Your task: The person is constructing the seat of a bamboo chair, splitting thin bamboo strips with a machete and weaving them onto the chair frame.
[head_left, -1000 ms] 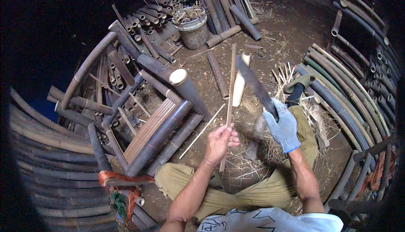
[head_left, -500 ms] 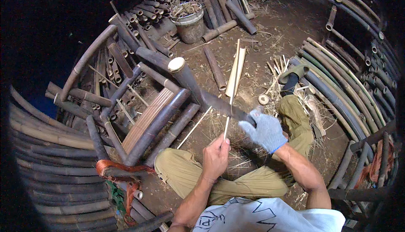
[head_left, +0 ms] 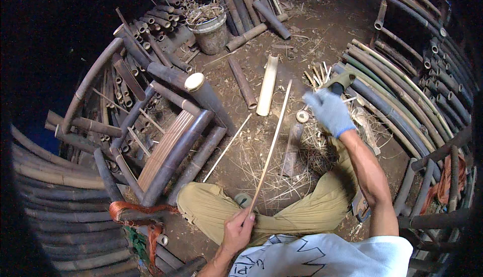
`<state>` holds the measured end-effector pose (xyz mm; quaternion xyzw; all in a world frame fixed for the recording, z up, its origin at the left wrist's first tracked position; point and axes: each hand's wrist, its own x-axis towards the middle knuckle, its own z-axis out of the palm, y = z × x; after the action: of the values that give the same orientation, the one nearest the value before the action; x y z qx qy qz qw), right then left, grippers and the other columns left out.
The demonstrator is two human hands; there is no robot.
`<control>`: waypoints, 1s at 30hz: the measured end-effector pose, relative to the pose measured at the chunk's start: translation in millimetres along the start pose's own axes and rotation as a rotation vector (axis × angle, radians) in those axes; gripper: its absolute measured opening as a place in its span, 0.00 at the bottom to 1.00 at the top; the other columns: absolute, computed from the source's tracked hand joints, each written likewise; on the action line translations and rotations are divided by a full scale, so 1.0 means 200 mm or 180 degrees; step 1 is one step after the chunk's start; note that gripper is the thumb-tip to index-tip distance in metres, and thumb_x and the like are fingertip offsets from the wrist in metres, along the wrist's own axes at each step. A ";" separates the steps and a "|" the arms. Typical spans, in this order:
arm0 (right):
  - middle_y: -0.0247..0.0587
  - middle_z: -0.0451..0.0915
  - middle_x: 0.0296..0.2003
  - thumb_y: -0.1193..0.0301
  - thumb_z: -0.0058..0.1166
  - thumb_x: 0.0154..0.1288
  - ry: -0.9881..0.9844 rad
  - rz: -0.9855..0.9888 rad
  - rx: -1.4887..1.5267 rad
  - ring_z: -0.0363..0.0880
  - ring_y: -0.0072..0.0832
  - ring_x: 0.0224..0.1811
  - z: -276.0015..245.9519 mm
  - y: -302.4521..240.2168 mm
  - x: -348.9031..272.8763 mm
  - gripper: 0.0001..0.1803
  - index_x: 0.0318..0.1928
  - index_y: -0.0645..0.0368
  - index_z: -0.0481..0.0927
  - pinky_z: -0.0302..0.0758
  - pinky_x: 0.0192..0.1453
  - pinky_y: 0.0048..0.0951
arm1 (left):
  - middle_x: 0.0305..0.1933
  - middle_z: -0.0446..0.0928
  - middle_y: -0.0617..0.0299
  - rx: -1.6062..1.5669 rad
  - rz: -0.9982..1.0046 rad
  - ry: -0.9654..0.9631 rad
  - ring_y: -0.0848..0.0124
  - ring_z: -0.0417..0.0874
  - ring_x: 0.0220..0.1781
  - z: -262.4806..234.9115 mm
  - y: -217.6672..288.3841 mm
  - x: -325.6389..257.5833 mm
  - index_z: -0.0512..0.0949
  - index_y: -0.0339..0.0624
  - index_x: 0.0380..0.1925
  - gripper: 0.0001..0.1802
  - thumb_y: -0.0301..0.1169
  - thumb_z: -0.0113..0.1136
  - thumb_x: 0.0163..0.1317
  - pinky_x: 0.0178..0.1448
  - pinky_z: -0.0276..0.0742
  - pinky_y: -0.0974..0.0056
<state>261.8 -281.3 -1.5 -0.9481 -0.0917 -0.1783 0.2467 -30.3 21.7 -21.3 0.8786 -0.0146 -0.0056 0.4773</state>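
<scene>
A long, thin pale bamboo strip (head_left: pixel 274 141) slants up and away from my bare left hand (head_left: pixel 238 232). That hand is closed round the strip's near end, close to my lap. My right hand (head_left: pixel 329 111), in a grey knitted glove with a blue cuff, is raised beside a bundle of short bamboo splints (head_left: pixel 316 75) near my right foot. Its fingers are smeared by motion, so what they hold, if anything, does not show. A split bamboo half (head_left: pixel 267 85) lies pale side up on the dirt floor. Nearer, a short brown piece (head_left: pixel 292 148) lies among shavings.
To the left stands a bamboo seat frame (head_left: pixel 176 151) with orange cord (head_left: pixel 131 214). Another thin strip (head_left: pixel 227 147) lies beside it. Stacked bamboo poles (head_left: pixel 387 95) flank the right. A bucket of scraps (head_left: pixel 210 32) stands at the back.
My left hand has drawn back toward my lap with the strip. My right hand has moved up and right, away from the strip; the large blade it held no longer shows plainly.
</scene>
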 end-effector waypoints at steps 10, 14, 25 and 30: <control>0.51 0.82 0.28 0.47 0.56 0.65 -0.0297 -0.0089 0.0709 0.83 0.50 0.32 -0.10 -0.42 -0.32 0.23 0.35 0.56 0.81 0.78 0.36 0.46 | 0.18 0.68 0.70 -0.1980 -0.0673 0.0031 0.83 0.65 0.14 -0.03 0.22 0.46 0.69 0.39 0.66 0.22 0.34 0.45 0.77 0.18 0.62 0.75; 0.48 0.81 0.25 0.46 0.59 0.61 -0.0553 -0.0319 0.0939 0.82 0.48 0.28 -0.03 -0.56 -0.51 0.22 0.33 0.53 0.80 0.77 0.33 0.46 | 0.19 0.69 0.70 -0.2152 -0.0623 0.0084 0.84 0.66 0.15 0.03 0.32 0.66 0.69 0.40 0.67 0.23 0.36 0.46 0.77 0.18 0.62 0.76; 0.56 0.80 0.28 0.45 0.48 0.70 0.0008 0.0182 0.0609 0.80 0.55 0.32 0.09 -0.29 -0.14 0.27 0.32 0.58 0.77 0.75 0.37 0.51 | 0.21 0.69 0.71 -0.1832 -0.0794 0.0035 0.84 0.67 0.20 0.10 0.29 0.30 0.68 0.37 0.67 0.23 0.32 0.49 0.75 0.23 0.63 0.76; 0.56 0.80 0.28 0.49 0.44 0.74 0.0379 0.0276 0.0326 0.80 0.54 0.33 0.05 0.13 0.19 0.26 0.36 0.61 0.80 0.75 0.38 0.51 | 0.20 0.70 0.69 -0.2069 -0.0879 -0.0157 0.83 0.66 0.18 -0.01 0.16 -0.03 0.68 0.33 0.66 0.22 0.30 0.47 0.76 0.21 0.61 0.75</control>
<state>306.2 -295.7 -7.2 -0.9250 -0.0448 -0.2186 0.3075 -37.1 5.5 6.5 0.6741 0.0953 -0.0957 0.7262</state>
